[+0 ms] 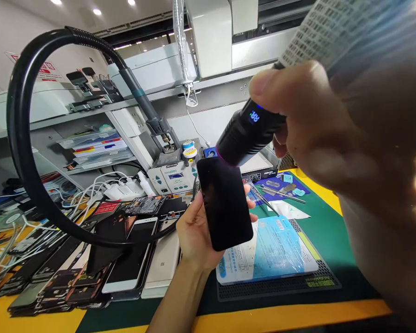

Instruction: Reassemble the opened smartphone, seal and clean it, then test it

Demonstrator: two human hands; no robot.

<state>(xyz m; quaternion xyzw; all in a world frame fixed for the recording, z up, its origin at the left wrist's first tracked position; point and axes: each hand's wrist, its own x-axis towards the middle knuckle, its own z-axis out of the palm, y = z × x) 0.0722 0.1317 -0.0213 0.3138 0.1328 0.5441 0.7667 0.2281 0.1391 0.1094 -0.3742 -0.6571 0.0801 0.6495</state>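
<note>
Head view: the left hand (194,233) is clamped on a black phone (225,203), the thumb along one long edge and the fingertips (251,204) curled round the opposite one, so the dark glass sits upright and slightly tilted between them, facing the camera. Above and to the right of those fingers, the right hand (308,115) is wrapped round a black torch (246,134), its thumb lying along the barrel and its other fingers mostly hidden behind. The torch's head, with a purple glow at its rim, points down toward the phone's top edge and overlaps it in view (whether the two touch, I cannot tell). Just ahead of the right thumb, a small display (254,116) on the barrel shows lit blue characters. Below and to the right of the left fingertips, a blue-and-white packet (277,249) lies on a dark perforated mat (230,292); beyond the fingertips rests a white sheet (291,210). Left of the left thumb, a white-framed phone (131,259) and a pale gold phone (162,263) lie among stacked phone parts, with a circuit board (145,205) behind them. Farther beyond that thumb stands a soldering station (175,178), and a thick black hose (19,115) loops well out to its left.
</note>
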